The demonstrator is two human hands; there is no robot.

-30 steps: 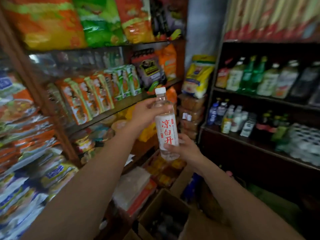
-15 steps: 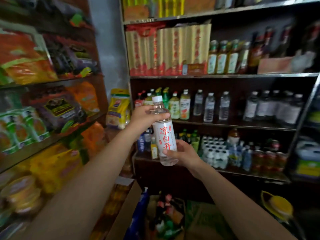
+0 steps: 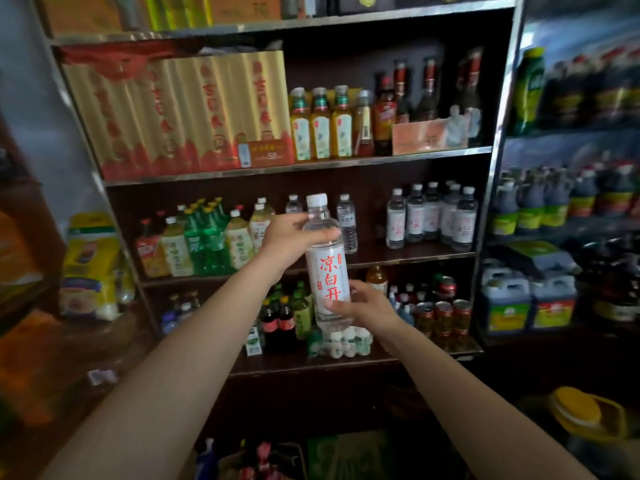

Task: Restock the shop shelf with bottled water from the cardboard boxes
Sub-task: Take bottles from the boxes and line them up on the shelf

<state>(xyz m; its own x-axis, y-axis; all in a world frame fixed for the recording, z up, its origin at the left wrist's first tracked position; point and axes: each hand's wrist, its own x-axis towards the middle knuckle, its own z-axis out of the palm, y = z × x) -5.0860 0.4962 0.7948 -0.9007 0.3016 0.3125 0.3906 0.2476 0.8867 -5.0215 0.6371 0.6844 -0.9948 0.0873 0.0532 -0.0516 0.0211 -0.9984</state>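
A clear water bottle (image 3: 327,268) with a white cap and a white label in red characters is held upright in front of the dark shop shelf (image 3: 408,252). My left hand (image 3: 289,237) grips its shoulder just below the neck. My right hand (image 3: 363,303) holds its lower part, fingers curled round the base. On the middle shelf board behind, to the right, stands a group of the same labelled water bottles (image 3: 429,218), with a bare gap of board between them and the bottle in my hands.
Green and yellow drink bottles (image 3: 204,237) fill the left of the middle shelf. Cans (image 3: 443,317) and small bottles crowd the lower shelf, gold boxes (image 3: 180,112) and oil bottles the upper. A second rack of jugs (image 3: 530,303) stands right; goods sit on the floor below.
My view has swung right from the snack shelves to face the drinks shelf. Both hands keep the same grip on the bottle, which now sits nearer the middle shelf.
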